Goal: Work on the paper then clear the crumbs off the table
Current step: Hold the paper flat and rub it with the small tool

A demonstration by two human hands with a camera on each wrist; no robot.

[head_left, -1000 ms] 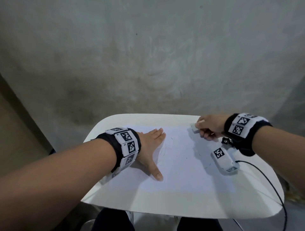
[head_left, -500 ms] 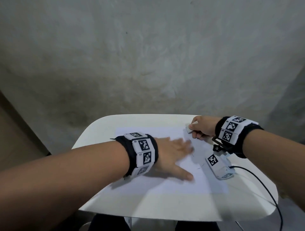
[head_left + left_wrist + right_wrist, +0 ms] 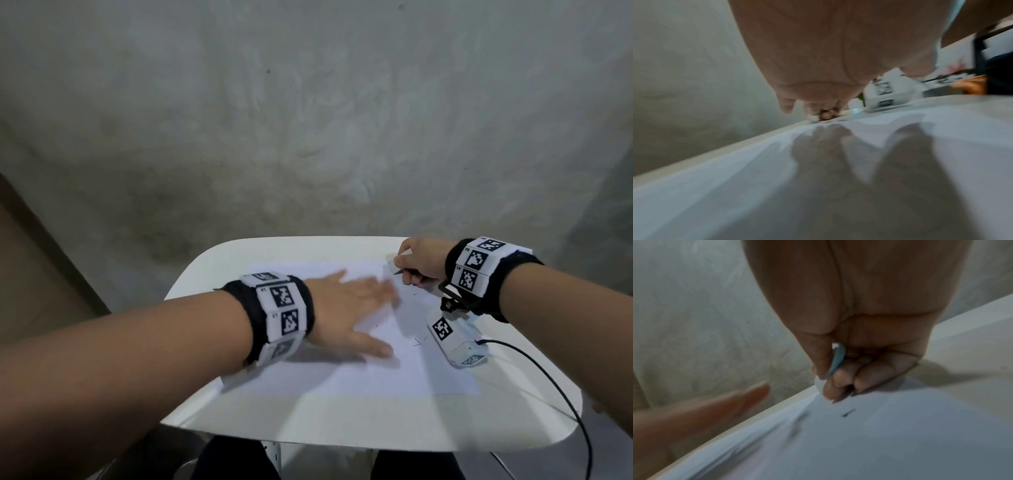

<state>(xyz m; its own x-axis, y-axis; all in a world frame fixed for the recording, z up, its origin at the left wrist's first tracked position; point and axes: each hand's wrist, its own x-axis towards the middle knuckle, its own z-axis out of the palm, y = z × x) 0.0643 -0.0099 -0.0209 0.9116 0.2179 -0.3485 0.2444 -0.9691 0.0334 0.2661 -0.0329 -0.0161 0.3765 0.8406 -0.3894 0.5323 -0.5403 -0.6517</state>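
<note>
A white sheet of paper [image 3: 342, 373] lies flat on the small white table [image 3: 308, 421]. My left hand [image 3: 352, 308] lies flat on the paper with fingers straight, blurred by motion, its fingertips near the right hand. My right hand [image 3: 416, 265] rests at the paper's far right corner and pinches a small white eraser [image 3: 390, 262] between thumb and fingers; the right wrist view shows the eraser [image 3: 835, 363] with a pale blue side. Small dark crumbs [image 3: 419, 341] lie on the paper near its right edge, and one crumb [image 3: 847, 413] sits just below the right hand's fingertips.
A white tagged device [image 3: 455, 342] with a black cable [image 3: 548, 380] hangs from my right wrist and rests on the table's right side. A grey concrete wall [image 3: 308, 120] rises close behind the table. My dark-clad knees [image 3: 239, 459] show below the front edge.
My left hand has swept rightward across the paper, from its left part to near the right hand. The right hand has stayed at the far right corner, still holding the eraser.
</note>
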